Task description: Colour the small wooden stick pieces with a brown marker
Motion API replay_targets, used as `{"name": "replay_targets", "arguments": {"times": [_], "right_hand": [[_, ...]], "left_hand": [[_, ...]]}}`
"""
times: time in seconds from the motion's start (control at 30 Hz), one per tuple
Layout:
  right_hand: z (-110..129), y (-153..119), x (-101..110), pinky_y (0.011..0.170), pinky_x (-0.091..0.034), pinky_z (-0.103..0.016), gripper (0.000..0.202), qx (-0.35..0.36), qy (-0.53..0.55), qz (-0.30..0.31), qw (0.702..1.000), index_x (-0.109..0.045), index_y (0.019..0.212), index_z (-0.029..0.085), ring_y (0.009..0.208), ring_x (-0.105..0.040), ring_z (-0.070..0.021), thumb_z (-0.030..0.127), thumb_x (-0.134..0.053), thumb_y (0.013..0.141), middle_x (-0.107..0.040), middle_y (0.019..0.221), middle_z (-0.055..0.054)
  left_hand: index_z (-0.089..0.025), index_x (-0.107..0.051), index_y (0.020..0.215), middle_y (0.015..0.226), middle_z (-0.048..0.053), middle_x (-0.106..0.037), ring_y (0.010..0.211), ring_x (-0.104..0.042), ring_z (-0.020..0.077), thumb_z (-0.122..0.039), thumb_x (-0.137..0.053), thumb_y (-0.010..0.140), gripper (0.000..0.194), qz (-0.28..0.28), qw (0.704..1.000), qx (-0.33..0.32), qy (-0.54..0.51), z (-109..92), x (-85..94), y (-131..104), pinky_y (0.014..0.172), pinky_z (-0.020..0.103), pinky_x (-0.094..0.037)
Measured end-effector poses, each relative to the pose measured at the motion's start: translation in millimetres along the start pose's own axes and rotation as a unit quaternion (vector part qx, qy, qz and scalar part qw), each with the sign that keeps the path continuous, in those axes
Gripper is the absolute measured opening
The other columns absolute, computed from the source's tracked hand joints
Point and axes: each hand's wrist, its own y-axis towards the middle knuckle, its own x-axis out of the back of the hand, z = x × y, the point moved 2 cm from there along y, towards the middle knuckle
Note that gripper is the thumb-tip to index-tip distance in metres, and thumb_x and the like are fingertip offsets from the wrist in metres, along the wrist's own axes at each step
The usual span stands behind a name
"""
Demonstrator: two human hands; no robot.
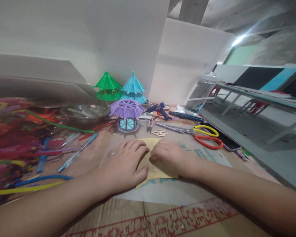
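A pale yellow sheet (pixel 150 171) lies on a white printed board (pixel 167 192), its middle showing between my two hands. My left hand (pixel 128 161) rests flat over the sheet's left part, thumb apart from the fingers. On the right part, my right hand (pixel 171 158) has its fingers curled in; what they may hold is hidden. Just beyond the hands are short cream sticks (pixel 160 132), small pink-handled snips (pixel 150 125) and a little pavilion with a purple roof (pixel 127 110). Scissors with yellow and red handles (pixel 207 136) lie beyond my right hand.
Green (pixel 108 87) and light blue (pixel 133 87) pavilions stand behind. At the back are a blue glue gun (pixel 160 109), a utility knife (pixel 186 116) and a clear jar (pixel 199 93). Left lie a metal bowl (pixel 85 113), pens (pixel 77 153) and coloured strips (pixel 39 181). A phone (pixel 225 140) lies right.
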Motion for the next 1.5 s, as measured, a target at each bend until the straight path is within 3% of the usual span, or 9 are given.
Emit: {"name": "replay_targets", "arguments": {"times": [0.13,0.27,0.4,0.6,0.9,1.0,1.1,1.33,1.5], "right_hand": [[-22,2,10,0.073,-0.044,-0.033,0.011,-0.16,0.063,-0.081,0.982,-0.065,0.08,0.02,0.077,-0.059,-0.0199,0.018,-0.059,0.088,-0.069,0.079,-0.005],[-34,-3,15,0.058,-0.041,-0.026,0.017,-0.325,0.307,-0.176,0.877,-0.062,0.083,0.02,0.062,-0.057,-0.014,0.036,-0.063,0.089,-0.068,0.074,-0.001],[-34,-4,12,0.055,-0.04,-0.023,0.032,-0.364,0.424,-0.193,0.806,-0.061,0.083,0.02,0.06,-0.057,-0.0115,0.048,-0.076,0.078,-0.068,0.071,0.001],[-39,-2,11,0.064,-0.048,-0.027,0.029,-0.343,0.417,-0.203,0.817,-0.062,0.083,0.021,0.068,-0.063,-0.0147,0.043,-0.079,0.074,-0.069,0.073,0.0],[-63,-6,17,0.071,-0.048,-0.032,0.016,-0.353,0.19,-0.2,0.894,-0.066,0.085,0.021,0.074,-0.062,-0.0187,0.035,-0.062,0.079,-0.071,0.081,-0.002],[-62,-4,20,0.075,-0.048,-0.035,0.015,-0.345,0.171,-0.202,0.901,-0.066,0.082,0.02,0.076,-0.063,-0.0213,0.034,-0.061,0.078,-0.071,0.08,-0.004],[-59,-2,21,0.075,-0.049,-0.037,0.017,-0.331,0.164,-0.193,0.909,-0.066,0.078,0.02,0.076,-0.064,-0.0236,0.036,-0.061,0.077,-0.072,0.078,-0.005],[-65,-4,15,0.075,-0.051,-0.037,0.022,-0.32,0.134,-0.155,0.925,-0.066,0.083,0.021,0.078,-0.066,-0.0242,0.041,-0.056,0.081,-0.073,0.08,-0.004],[-66,-4,15,0.076,-0.052,-0.038,0.025,-0.309,0.119,-0.149,0.932,-0.066,0.083,0.021,0.079,-0.068,-0.0257,0.043,-0.054,0.081,-0.074,0.08,-0.005]], "left_hand": [[-0.017,-0.06,0.124,0.133,0.013,-0.057,0.128,-0.05,0.0341,-0.031,-0.056,0.089,0.038,0.003,1.0,0.005,0.0,-1,3.4,0,0.111,0.056,-0.041],[-0.019,-0.061,0.122,0.132,0.012,-0.06,0.128,-0.052,0.0321,-0.03,-0.057,0.088,0.037,-0.001,1.0,0.009,-0.011,-1,4.6,-2,0.111,0.053,-0.043],[-0.02,-0.06,0.125,0.145,0.013,-0.054,0.137,-0.046,0.0339,-0.037,-0.058,0.09,0.04,-0.055,0.998,0.029,0.004,5,1.2,-2,0.114,0.054,-0.04],[-0.016,-0.054,0.138,0.149,0.018,-0.052,0.14,-0.045,0.0385,-0.054,-0.065,0.086,0.065,-0.036,0.996,0.082,0.006,15,-3.1,2,0.116,0.059,-0.037],[-0.021,-0.057,0.126,0.124,0.01,-0.057,0.12,-0.058,0.0243,-0.021,-0.058,0.091,0.035,-0.116,0.984,0.058,-0.125,15,5.5,1,0.103,0.041,-0.051],[-0.024,-0.065,0.115,0.114,0.007,-0.061,0.108,-0.063,0.0203,-0.013,-0.052,0.093,0.028,-0.152,0.979,0.015,-0.137,8,27.3,1,0.096,0.036,-0.054],[-0.025,-0.07,0.105,0.11,0.006,-0.066,0.105,-0.064,0.0192,-0.012,-0.049,0.093,0.027,-0.201,0.972,-0.013,-0.124,6,76.4,-2,0.092,0.035,-0.054],[-0.019,-0.068,0.118,0.107,0.006,-0.074,0.091,-0.07,0.0202,-0.028,-0.056,0.095,0.028,-0.224,0.927,0.302,0.015,59,208.5,-22,0.076,0.029,-0.059],[-0.015,-0.065,0.122,0.121,0.011,-0.068,0.103,-0.068,0.0233,-0.028,-0.059,0.099,0.027,-0.1,0.904,0.402,0.1,120,211.0,-4,0.087,0.037,-0.059]]}}
